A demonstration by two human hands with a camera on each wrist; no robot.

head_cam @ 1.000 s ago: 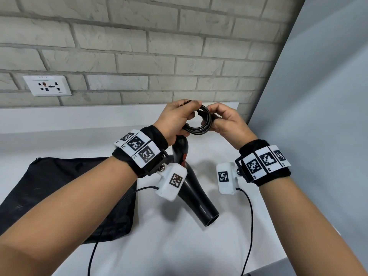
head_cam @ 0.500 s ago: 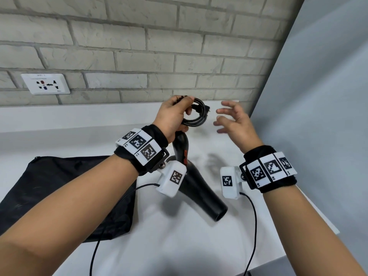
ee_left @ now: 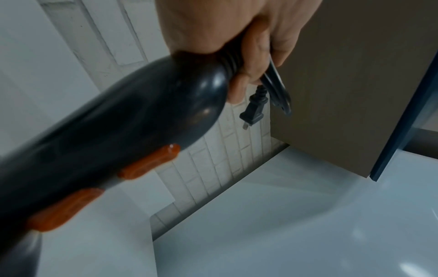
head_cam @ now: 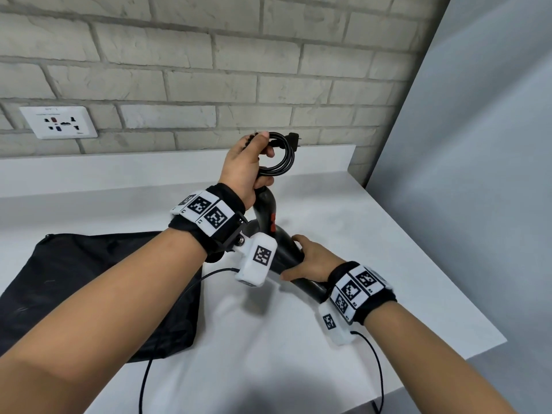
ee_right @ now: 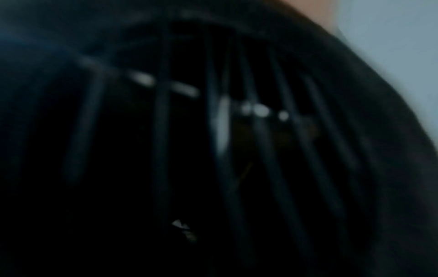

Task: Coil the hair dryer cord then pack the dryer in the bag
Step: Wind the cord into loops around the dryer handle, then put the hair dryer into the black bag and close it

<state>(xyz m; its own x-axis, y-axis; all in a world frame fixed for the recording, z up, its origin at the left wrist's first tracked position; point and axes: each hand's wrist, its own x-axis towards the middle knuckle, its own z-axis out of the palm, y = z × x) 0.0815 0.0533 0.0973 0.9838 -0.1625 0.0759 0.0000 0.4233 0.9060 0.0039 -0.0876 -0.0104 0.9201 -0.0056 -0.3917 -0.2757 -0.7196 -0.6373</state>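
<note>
hair dryer [head_cam: 289,254]: glossy black, orange switches | our left hand [head_cam: 245,168] grips coiled cord [head_cam: 280,156] | our right hand [head_cam: 310,261] grasps barrel | bag [head_cam: 89,291] at 9 o'clock

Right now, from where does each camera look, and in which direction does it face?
Head: looks forward and down at the counter, showing both forearms, left hand with the coiled cord, right hand on the hair dryer, bag.
Left wrist: looks along the left hand toward the brick wall, at dryer handle and plug.
Right wrist: pressed close to the dryer's dark grille; blurred.
Shared: head and left wrist both show cord and dryer.
</note>
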